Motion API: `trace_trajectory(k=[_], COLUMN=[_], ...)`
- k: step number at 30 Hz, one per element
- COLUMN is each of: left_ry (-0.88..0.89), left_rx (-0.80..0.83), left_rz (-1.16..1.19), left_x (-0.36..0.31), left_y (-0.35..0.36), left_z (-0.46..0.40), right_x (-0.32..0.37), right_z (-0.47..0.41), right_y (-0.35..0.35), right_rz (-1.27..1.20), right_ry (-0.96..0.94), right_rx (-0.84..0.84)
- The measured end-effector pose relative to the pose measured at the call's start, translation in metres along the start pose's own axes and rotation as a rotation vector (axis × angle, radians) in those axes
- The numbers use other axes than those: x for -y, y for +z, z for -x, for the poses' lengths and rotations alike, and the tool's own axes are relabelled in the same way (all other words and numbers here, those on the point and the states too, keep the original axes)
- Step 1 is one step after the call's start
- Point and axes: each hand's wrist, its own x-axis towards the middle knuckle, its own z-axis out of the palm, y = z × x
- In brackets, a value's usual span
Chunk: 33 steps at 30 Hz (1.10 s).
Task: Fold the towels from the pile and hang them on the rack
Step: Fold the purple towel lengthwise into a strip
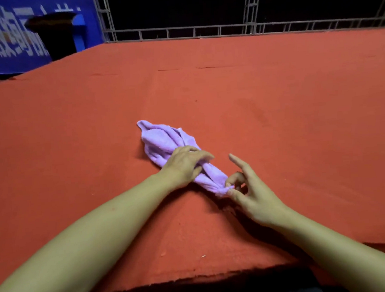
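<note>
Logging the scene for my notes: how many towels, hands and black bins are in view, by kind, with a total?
Towel: 1
Hands: 2, left hand, right hand
Black bin: 1
Total: 4

The towel [163,141] is soft lilac terry cloth, its nap fuzzy and matt, bunched into rumpled folds. Under it the table [276,116] wears a matt orange-red felt-like cloth, faintly creased, its near edge ragged. Beyond the table's far edge stands a pale metal truss [200,28], dull painted, beside a smooth blue printed banner [5,38].
</note>
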Motion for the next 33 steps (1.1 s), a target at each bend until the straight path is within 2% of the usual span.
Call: trace_trajectory(k=[3,8,11,14,18,21,23,27,30,33], left_ry=[0.054,-0.008,-0.078,-0.121,-0.153,-0.156,-0.124,-0.028,0.050,0.057], left_rx=[0.027,0.105,0.187,0.196,0.249,0.316,0.286,0.096,0.008,-0.071], left_rz=[0.013,0.077,0.086,0.144,0.212,0.294,0.337,0.398,0.316,0.267], left_x=[-0.014,-0.031,-0.042,-0.048,-0.052,-0.060,-0.070,-0.094,-0.104,-0.101], left_y=[-0.005,-0.037,-0.060,-0.079,-0.101,-0.114,-0.121,-0.132,-0.143,-0.160], left_z=[-0.010,-0.018,-0.021,-0.022,-0.023,-0.020,-0.019,-0.018,-0.020,-0.022], right_x=[0.000,0.005,0.014,0.021,0.036,0.048,0.056,0.082,0.092,0.094], right_z=[0.013,0.023,0.016,0.006,-0.005,-0.011,-0.014,-0.019,-0.028,-0.038], right_y=[-0.014,-0.033,-0.041,-0.039,-0.032,-0.023,-0.016,-0.004,-0.010,-0.022], right_rz=[-0.028,-0.044,0.044,0.145,0.307,0.305,0.266,0.154,0.148,0.200], right_ry=[0.052,0.095,0.108,0.104,0.066,-0.013,-0.008,0.027,0.032,0.025], right_rx=[0.004,-0.065,-0.076,-0.063,-0.175,-0.224,-0.218,-0.236,-0.316,-0.315])
